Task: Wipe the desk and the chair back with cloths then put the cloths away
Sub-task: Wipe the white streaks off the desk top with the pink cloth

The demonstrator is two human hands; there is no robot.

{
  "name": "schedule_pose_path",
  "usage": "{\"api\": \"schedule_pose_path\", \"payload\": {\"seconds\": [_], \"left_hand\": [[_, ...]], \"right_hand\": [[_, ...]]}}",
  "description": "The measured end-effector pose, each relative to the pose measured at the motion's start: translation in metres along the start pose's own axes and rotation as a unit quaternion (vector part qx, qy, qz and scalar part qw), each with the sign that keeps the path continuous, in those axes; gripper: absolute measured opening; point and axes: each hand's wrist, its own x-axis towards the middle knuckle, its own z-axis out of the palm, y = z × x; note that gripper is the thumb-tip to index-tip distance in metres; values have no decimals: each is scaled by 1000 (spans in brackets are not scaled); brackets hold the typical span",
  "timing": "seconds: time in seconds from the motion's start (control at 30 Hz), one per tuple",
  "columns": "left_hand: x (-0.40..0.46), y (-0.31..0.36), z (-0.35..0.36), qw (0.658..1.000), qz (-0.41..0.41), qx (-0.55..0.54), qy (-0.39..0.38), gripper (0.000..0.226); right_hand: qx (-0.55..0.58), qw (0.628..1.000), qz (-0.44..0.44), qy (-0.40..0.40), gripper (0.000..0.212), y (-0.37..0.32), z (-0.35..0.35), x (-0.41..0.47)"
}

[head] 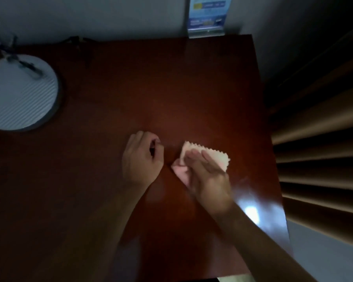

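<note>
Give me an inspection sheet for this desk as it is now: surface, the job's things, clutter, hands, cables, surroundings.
Surface: dark red-brown wooden desk, glossy, with a bright glare patch near its right edge.
Job's things: one pale pink cloth with a zigzag edge, lying flat on the desk; only one cloth seen; chair not in view.
Clutter: round white ribbed object at the left; blue printed card in a clear stand at the back edge.
Hands: right hand presses flat on the cloth with straight fingers; left hand rests on the desk beside it, fingers curled, holding nothing visible.
Cables: dark cable crosses the round object, blurred.
Surroundings: pale wall behind; tan pleated curtain on the right; dim lighting.
</note>
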Motion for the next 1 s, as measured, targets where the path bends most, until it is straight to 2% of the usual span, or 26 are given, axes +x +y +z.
{"api": "schedule_pose_path", "payload": {"seconds": [0.1, 0.2, 0.3, 0.4, 0.47, 0.57, 0.63, 0.7, 0.77, 0.83, 0.93, 1.0], "left_hand": [[3, 1, 2, 1000, -4, 7, -6, 12], [3, 2, 2, 1000, -10, 3, -3, 16], [4, 0, 5, 1000, -16, -1, -4, 20], [3, -1, 4, 999, -22, -35, 17, 21], [2, -1, 4, 997, -36, -59, 37, 20], [1, 1, 4, 997, -44, -56, 44, 22], [3, 1, 4, 995, -61, -64, 40, 26], [3, 3, 3, 992, -89, -82, 43, 30], [2, 3, 3, 988, -111, -97, 44, 28], [2, 4, 2, 986, -121, -105, 52, 25], [1, 4, 1, 982, -130, -121, 56, 27], [1, 4, 1, 980, -129, -138, 62, 25]], "right_hand": [[9, 995, 97, 13, 33, 23, -3, 46], [19, 986, 163, 4, 49, 31, 2, 111], [64, 984, 167, -7, 59, 27, 9, 134], [96, 983, 150, -33, 35, 9, 11, 107], [68, 993, 83, -51, 28, -6, 18, 74], [35, 998, -28, -32, 24, -10, 35, 57], [45, 993, -63, -87, 29, -8, 43, 82], [51, 987, -66, -138, 31, -11, 51, 114], [31, 989, -44, -135, 24, -15, 59, 146], [28, 992, 15, -119, 30, -22, 62, 169], [55, 990, 77, -100, 29, -36, 57, 161], [49, 987, 53, -140, 18, -39, 51, 129]]}}
